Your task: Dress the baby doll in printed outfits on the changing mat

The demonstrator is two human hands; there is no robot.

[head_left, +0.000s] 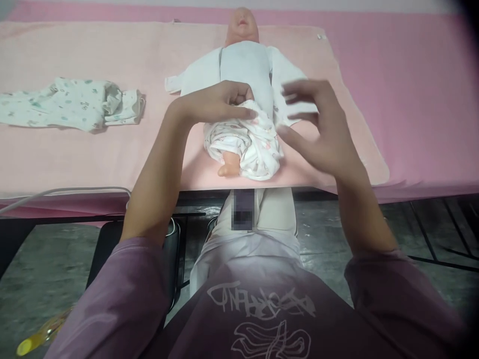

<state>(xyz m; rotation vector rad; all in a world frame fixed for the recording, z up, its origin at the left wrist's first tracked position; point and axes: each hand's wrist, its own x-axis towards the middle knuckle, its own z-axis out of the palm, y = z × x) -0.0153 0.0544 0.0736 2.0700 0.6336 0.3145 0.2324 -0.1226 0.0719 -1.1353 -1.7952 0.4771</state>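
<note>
Doll (245,62): on its back on the mat (160,154), head at the far side; a white top (204,70) is on it, sleeves out to both sides.
Pants (262,149): printed white cloth, bunched around the doll's lower body near the front edge of the counter (419,99).
Foot (231,165): one protrudes from a cuff; the second is out of sight, presumably inside the cloth.
Left hand (224,102): thumb and curled fingers pinch the upper edge of the pants.
Right hand (318,124): fingers spread, blurred, holding nothing; thumb tip close beside the pants, contact cannot be told.
Twist risk: a pull from the left hand alone may skew the pants or turn the doll.
Snag risk: the hidden foot may catch in the folds if the cloth is forced.
Edge risk: a tug toward the person could drag doll and mat over the front edge.
Counter surface: deeper pink cover, paler mat laid on top.
Garment (75,107): green-printed, lying at the left, well apart from the doll.
Cable (71,191): white, along the front edge; the left forearm could catch it.
Floor (325,229): dark grey; a yellow-capped bottle (41,334) at lower left.
</note>
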